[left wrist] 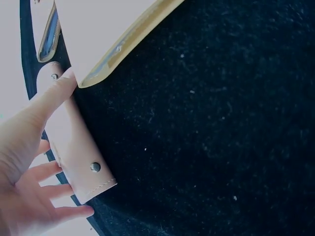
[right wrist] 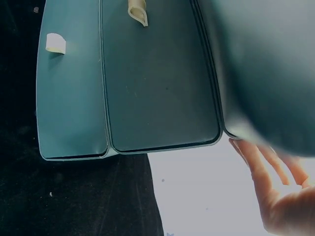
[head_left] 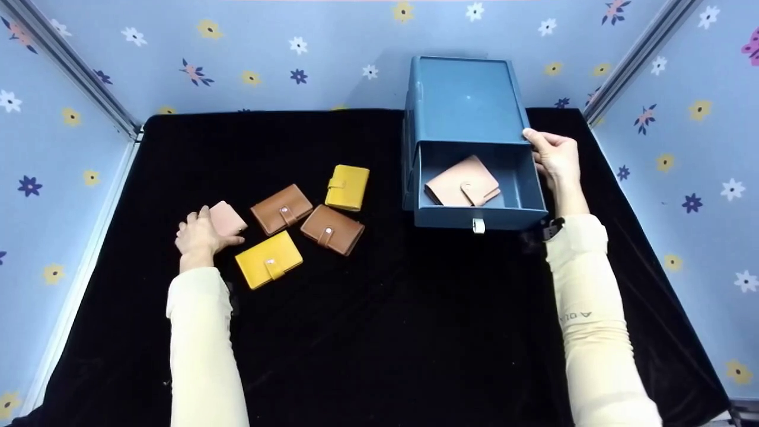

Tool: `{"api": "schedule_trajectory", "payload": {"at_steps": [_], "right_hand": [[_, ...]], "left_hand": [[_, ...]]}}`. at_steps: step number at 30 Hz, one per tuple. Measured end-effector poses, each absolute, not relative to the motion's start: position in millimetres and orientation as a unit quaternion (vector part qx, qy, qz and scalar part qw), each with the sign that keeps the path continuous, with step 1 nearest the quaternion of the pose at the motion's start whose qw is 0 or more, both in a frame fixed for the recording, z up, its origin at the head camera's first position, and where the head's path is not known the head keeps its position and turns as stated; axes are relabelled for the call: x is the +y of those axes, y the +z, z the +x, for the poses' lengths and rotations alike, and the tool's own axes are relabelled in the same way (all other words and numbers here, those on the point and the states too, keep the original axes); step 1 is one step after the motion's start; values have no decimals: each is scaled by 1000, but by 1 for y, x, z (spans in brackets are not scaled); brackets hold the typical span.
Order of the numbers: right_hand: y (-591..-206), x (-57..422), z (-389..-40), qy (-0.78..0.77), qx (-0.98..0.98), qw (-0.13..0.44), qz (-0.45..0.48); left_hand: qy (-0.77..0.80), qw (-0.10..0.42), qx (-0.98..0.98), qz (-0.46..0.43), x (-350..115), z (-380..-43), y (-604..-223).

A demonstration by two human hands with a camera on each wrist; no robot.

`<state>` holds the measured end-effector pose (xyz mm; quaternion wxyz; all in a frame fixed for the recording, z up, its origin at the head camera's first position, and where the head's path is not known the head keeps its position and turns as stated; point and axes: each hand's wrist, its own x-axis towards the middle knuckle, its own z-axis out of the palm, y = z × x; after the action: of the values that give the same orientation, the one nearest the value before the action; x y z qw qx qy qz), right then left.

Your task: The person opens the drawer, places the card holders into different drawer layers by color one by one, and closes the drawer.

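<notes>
Here, the left hand [head_left: 198, 237] holds a pink wallet [head_left: 226, 219] at the desk's left side, its thumb across one side and its other fingers spread along the opposite edge; just to the right lie two brown wallets, one upper [head_left: 276, 211] and one lower [head_left: 333, 230], and two yellow wallets, one nearer [head_left: 268, 260] and one farther [head_left: 351, 188], on the black desk [head_left: 385, 332]; the right hand [head_left: 557, 157] touches the front right corner of a blue cabinet [head_left: 468, 98], thumb at its top edge, fingers extended against its side; its top drawer [head_left: 517, 178] is pulled out, with a second pink wallet [head_left: 458, 184] tilted inside and a white tab [head_left: 478, 225] in front.
</notes>
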<state>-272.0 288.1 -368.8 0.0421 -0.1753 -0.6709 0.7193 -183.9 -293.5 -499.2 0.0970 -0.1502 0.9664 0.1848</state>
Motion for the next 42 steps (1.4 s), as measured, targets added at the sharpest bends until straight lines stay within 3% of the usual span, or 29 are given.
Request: {"api": "schedule_trajectory", "payload": {"at_steps": [27,42], "right_hand": [[-367,288,-271,721,-670,38,-175],[-369,288,-272,727,-663,39,-173]], "left_hand": [[196,25,951,-238,-277,-189,-485],[232,-21,947,-223,-239,-183,-462]]}}
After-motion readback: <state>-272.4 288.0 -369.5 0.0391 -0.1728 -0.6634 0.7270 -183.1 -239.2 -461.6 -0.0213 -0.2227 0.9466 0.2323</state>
